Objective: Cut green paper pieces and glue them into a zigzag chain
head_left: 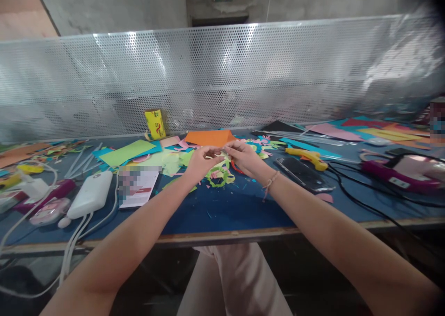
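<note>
Both my arms reach out over a blue table (225,211). My left hand (200,162) and my right hand (244,157) meet at the middle, fingers pinched together on a small pale paper piece (222,154) held between them. Just below the hands lies a curled light-green paper cutting (219,177) with pink scraps. A string bracelet sits on my right wrist. A red loop, perhaps a scissors handle (237,169), peeks out under my right hand.
Coloured paper sheets lie behind: orange (208,137), green (127,153). A yellow box (155,124) stands by the perforated metal screen (222,75). A white power bank (91,193) with cables is left; a phone (303,171), yellow glue gun (308,157) and purple tool (396,177) right.
</note>
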{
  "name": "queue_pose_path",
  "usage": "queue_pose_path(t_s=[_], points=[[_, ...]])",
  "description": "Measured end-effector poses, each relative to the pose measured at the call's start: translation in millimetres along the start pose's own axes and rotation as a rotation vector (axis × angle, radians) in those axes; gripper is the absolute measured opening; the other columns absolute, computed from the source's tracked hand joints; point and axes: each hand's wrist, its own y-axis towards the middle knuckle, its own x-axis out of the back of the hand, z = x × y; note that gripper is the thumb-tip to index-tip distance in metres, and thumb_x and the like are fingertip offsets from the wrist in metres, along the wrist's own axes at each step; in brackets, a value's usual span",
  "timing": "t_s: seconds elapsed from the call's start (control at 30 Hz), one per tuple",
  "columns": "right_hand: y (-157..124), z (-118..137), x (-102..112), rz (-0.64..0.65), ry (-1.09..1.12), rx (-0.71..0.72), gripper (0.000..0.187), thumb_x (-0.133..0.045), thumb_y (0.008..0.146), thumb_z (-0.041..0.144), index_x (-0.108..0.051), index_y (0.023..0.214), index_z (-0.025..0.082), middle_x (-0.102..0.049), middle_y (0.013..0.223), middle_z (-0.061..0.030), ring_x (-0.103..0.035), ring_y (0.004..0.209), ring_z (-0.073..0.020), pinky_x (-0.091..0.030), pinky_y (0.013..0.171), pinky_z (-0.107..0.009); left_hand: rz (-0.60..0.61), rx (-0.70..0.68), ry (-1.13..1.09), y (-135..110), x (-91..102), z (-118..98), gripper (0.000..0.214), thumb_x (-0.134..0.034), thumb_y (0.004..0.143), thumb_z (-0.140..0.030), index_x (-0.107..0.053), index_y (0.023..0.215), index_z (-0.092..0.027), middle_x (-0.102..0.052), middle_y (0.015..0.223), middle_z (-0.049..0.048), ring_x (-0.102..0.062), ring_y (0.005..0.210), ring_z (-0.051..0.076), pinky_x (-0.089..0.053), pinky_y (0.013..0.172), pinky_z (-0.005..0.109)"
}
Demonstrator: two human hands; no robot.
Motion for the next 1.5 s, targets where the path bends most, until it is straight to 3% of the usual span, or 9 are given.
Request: queue_pose_path(t_s=[0.27,0.67,0.97,1.07,1.2,1.33,1.43,1.5], points=[[-1,-7,-10,0.022,-0.027,0.051,0.027,-0.067,0.066,0.041,-0.056,0.072,0.017,-0.052,0.067,0.0028,-0.042,0.059,-0.0075,-0.033,0.054,-0.022,-0.007,0.169,-0.061,-5,-1.1,-14,0.017,-0.068,0.067,-0.032,-0.066,0.065,-0.015,-0.057,0.056,-0.0024,-0.051,0.057,0.01,-0.041,0.057,0.025],[-5,-9,-16,0.031,0.151,-0.034,0.026,-0.067,0.069,0.041,-0.057,0.076,0.018,-0.045,0.061,0.0053,-0.036,0.054,-0.0061,-0.029,0.05,-0.021,0.03,0.012,0.152,-3,7.3,-10,0.028,-0.062,0.072,-0.041,-0.061,0.061,-0.015,-0.053,0.056,-0.0019,-0.046,0.056,0.011,-0.035,0.054,0.024],[-5,-1,-15,-0.013,0.339,-0.16,0.027,-0.072,0.063,0.037,-0.056,0.073,0.018,-0.046,0.065,0.0055,-0.041,0.058,-0.0056,-0.033,0.054,-0.02,0.091,0.055,-0.119,4,8.9,0,0.019,-0.055,0.076,-0.031,-0.054,0.065,-0.016,-0.054,0.063,-0.0008,-0.05,0.062,0.011,-0.041,0.064,0.025],[-2,-3,-9,-0.045,0.223,-0.117,0.025,-0.068,0.067,0.038,-0.055,0.073,0.018,-0.046,0.063,0.0052,-0.04,0.057,-0.0058,-0.033,0.053,-0.02,0.033,0.053,-0.117,8,15.8,5,0.021,-0.052,0.079,-0.031,-0.051,0.064,-0.017,-0.053,0.06,-0.0017,-0.048,0.058,0.009,-0.04,0.061,0.024],[-1,-5,-3,-0.042,-0.104,-0.048,0.016,-0.061,0.074,0.033,-0.057,0.075,0.018,-0.053,0.068,0.0024,-0.046,0.063,-0.0079,-0.038,0.058,-0.021,-0.055,0.018,0.037,8,24.1,3,0.021,-0.056,0.078,-0.034,-0.054,0.066,-0.016,-0.057,0.062,-0.0009,-0.05,0.057,0.01,-0.041,0.059,0.024],[-4,-1,-2,0.159,-0.276,-0.044,0.013,-0.056,0.077,0.03,-0.06,0.078,0.018,-0.062,0.082,-0.0028,-0.054,0.074,-0.0113,-0.043,0.07,-0.025,-0.083,-0.044,0.189,7,26.1,-1,0.016,-0.061,0.074,-0.031,-0.061,0.07,-0.016,-0.062,0.066,0.0008,-0.054,0.06,0.011,-0.041,0.059,0.023],[-5,2,0,0.308,-0.437,0.025,0.013,-0.056,0.077,0.029,-0.062,0.077,0.018,-0.064,0.081,-0.0036,-0.056,0.075,-0.0124,-0.043,0.072,-0.026,-0.091,-0.01,0.141,7,25.3,-3,0.013,-0.063,0.071,-0.029,-0.062,0.071,-0.016,-0.062,0.063,0.0001,-0.055,0.057,0.011,-0.043,0.057,0.023],[-3,1,3,0.331,-0.545,0.043,0.013,-0.057,0.077,0.029,-0.063,0.076,0.017,-0.064,0.076,-0.003,-0.055,0.07,-0.0121,-0.043,0.068,-0.026,-0.098,0.021,0.096,7,25.5,-4,0.01,-0.065,0.069,-0.025,-0.062,0.071,-0.016,-0.061,0.06,-0.0005,-0.055,0.056,0.01,-0.044,0.057,0.023]])
